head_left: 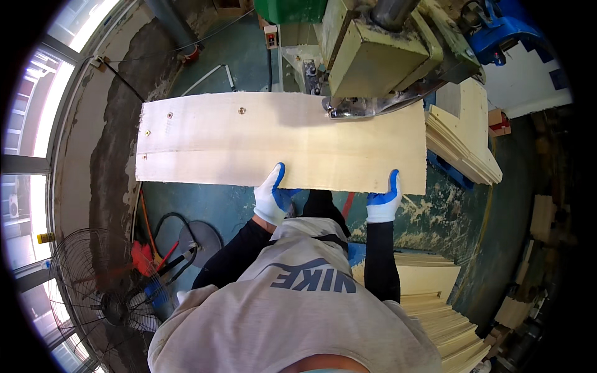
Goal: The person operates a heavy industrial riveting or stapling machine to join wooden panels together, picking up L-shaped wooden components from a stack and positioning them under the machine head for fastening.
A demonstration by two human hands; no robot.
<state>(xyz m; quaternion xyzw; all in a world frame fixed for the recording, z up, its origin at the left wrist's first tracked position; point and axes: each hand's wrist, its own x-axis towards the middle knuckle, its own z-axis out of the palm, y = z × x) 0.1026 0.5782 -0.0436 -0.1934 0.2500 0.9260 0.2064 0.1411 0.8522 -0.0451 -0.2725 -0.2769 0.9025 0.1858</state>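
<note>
A long pale plywood board (280, 149) lies level in front of me, its far right part beneath the metal head of a green machine (373, 62). My left hand (272, 196), in a white glove with blue palm, grips the near edge around the middle, thumb on top. Close to the board's right end, my right hand (385, 198) holds the same edge, also thumb up. The fingers of both hands are mostly hidden below the board. Several small metal fittings, one of them a round insert (242, 110), sit in the left part of the board.
Cut plywood pieces (463, 133) are stacked at the right of the machine, and another plywood stack (435, 304) stands behind my right arm. A wire-caged fan (115, 304) is at the lower left by the windows. A blue machine part (507, 31) shows at the far right.
</note>
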